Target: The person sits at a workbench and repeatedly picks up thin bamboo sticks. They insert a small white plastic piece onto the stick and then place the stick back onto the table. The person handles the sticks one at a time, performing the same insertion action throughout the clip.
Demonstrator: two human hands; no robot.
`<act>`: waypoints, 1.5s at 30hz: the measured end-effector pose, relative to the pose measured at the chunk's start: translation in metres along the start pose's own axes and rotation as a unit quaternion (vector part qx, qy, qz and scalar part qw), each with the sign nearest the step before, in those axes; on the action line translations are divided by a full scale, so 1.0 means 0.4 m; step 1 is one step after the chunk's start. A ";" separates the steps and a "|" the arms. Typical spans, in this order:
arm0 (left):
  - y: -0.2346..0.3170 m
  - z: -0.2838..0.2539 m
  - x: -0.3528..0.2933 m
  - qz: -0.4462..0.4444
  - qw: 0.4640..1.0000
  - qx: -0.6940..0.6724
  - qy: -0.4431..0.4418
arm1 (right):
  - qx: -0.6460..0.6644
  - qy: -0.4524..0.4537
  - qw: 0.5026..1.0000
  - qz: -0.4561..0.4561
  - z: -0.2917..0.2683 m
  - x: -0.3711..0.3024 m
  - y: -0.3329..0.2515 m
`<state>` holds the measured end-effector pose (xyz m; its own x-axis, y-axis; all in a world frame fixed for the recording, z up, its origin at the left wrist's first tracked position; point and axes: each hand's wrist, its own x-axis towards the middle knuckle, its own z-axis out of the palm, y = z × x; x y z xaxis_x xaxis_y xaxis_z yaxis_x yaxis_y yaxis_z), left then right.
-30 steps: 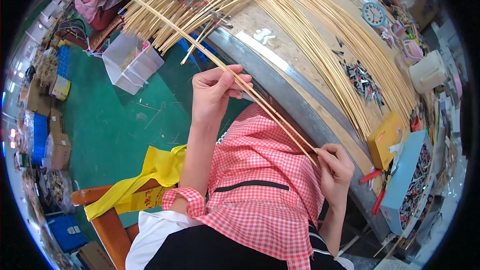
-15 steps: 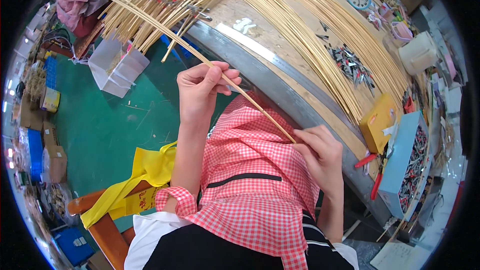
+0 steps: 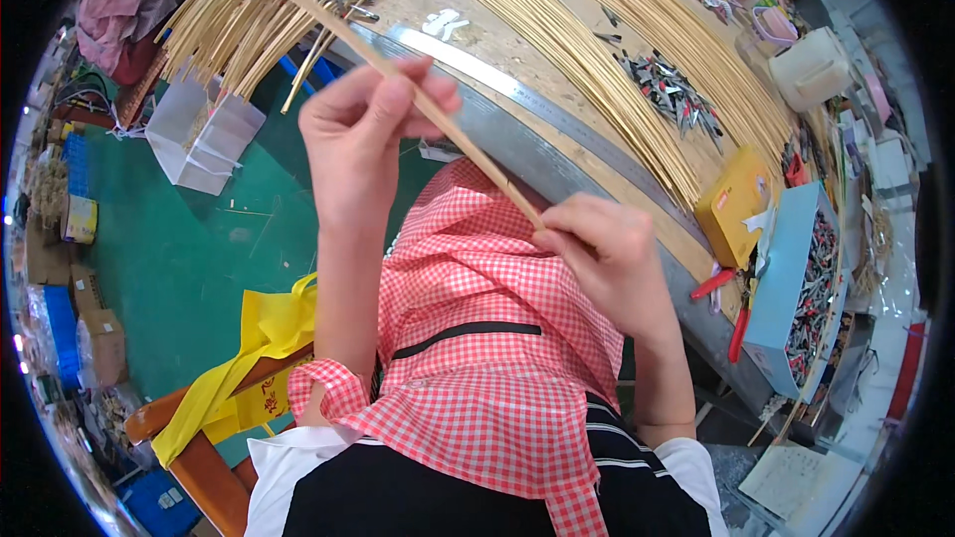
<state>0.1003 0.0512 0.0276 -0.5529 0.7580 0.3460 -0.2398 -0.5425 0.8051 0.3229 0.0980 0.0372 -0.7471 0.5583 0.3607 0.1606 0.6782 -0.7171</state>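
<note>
The left hand (image 3: pixel 363 119) pinches a pale strip (image 3: pixel 482 161) between thumb and fingers; the right hand (image 3: pixel 607 249) pinches its near end, over the checked apron (image 3: pixel 477 283). Beyond the grip lie the grey bench edge (image 3: pixel 557 152), long canes (image 3: pixel 587 75) and loose clips (image 3: pixel 671 94); to its right, a yellow box (image 3: pixel 731 204) and a blue box (image 3: pixel 771 308). The strip's far end is cut off; the left hand is blurred.

The person's left hand (image 3: pixel 366 117) and right hand (image 3: pixel 605 257) pinch a long, thin wooden strip (image 3: pixel 473 150) above a red-and-white gingham apron (image 3: pixel 477 293).
</note>
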 end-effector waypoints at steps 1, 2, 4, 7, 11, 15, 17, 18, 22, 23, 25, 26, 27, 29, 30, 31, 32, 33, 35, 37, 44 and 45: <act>0.014 0.024 0.016 0.009 1.000 -0.023 -0.011 | -0.012 0.015 1.000 -0.002 -0.015 0.014 -0.009; 0.026 0.054 0.031 0.017 0.999 -0.047 -0.023 | -0.019 0.033 0.999 -0.009 -0.038 0.032 -0.018; 0.023 0.091 0.036 0.027 0.995 -0.019 -0.098 | -0.034 0.072 0.996 -0.027 -0.089 0.069 -0.042; 0.003 0.144 0.022 -0.002 0.963 0.085 -0.255 | 0.045 0.191 0.980 -0.040 -0.131 0.108 -0.079; -0.014 0.225 0.024 0.005 0.942 0.125 -0.310 | 0.092 0.302 0.945 -0.089 -0.144 0.130 -0.089; -0.043 0.243 0.045 0.036 0.934 0.172 -0.311 | 0.071 0.314 0.941 -0.099 -0.150 0.118 -0.069; -0.065 0.229 0.040 0.041 0.928 0.195 -0.316 | 0.077 0.303 0.947 -0.067 -0.139 0.109 -0.051; -0.076 0.218 0.035 0.029 0.925 0.202 -0.322 | 0.083 0.297 0.950 -0.042 -0.130 0.102 -0.042; -0.119 0.187 0.012 0.040 0.914 0.241 -0.324 | 0.093 0.251 0.963 0.014 -0.099 0.069 0.004; -0.133 0.180 0.006 0.043 0.908 0.256 -0.327 | 0.088 0.250 0.964 0.034 -0.090 0.059 0.013; -0.154 0.169 -0.003 0.051 0.896 0.288 -0.334 | 0.075 0.242 0.966 0.044 -0.077 0.045 0.038; -0.160 0.166 -0.006 0.051 0.899 0.283 -0.330 | 0.068 0.238 0.968 0.049 -0.071 0.038 0.047; -0.165 0.167 -0.008 0.053 0.902 0.277 -0.327 | 0.062 0.235 0.969 0.047 -0.071 0.035 0.051; -0.168 0.169 -0.011 0.052 0.904 0.275 -0.324 | 0.027 0.247 0.968 0.034 -0.070 0.033 0.051; -0.169 0.173 -0.009 0.052 0.902 0.278 -0.326 | 0.007 0.255 0.967 0.026 -0.073 0.035 0.051; -0.170 0.176 -0.009 0.051 0.900 0.282 -0.328 | 0.008 0.269 0.963 0.024 -0.071 0.037 0.055; -0.170 0.177 -0.011 0.055 0.902 0.283 -0.321 | 0.010 0.283 0.959 0.021 -0.067 0.039 0.059; -0.169 0.174 -0.017 0.057 0.903 0.285 -0.316 | 0.014 0.298 0.954 0.019 -0.061 0.041 0.060; -0.166 0.172 -0.028 0.053 0.913 0.268 -0.302 | 0.006 0.323 0.946 0.020 -0.055 0.057 0.057; -0.150 0.191 -0.041 0.085 0.921 0.288 -0.249 | 0.010 0.341 0.939 0.043 -0.043 0.071 0.056; -0.154 0.183 -0.040 0.176 0.884 0.386 -0.197 | 0.070 0.344 0.930 0.108 0.011 0.104 0.093; -0.154 0.178 -0.040 0.172 0.883 0.391 -0.195 | 0.067 0.337 0.933 0.110 0.017 0.102 0.100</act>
<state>0.1806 0.0982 0.0068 -0.1315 0.7469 0.6518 0.5983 -0.4645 0.6529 0.2943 0.1448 0.0193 -0.1231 0.8811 0.4567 0.1454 0.4712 -0.8699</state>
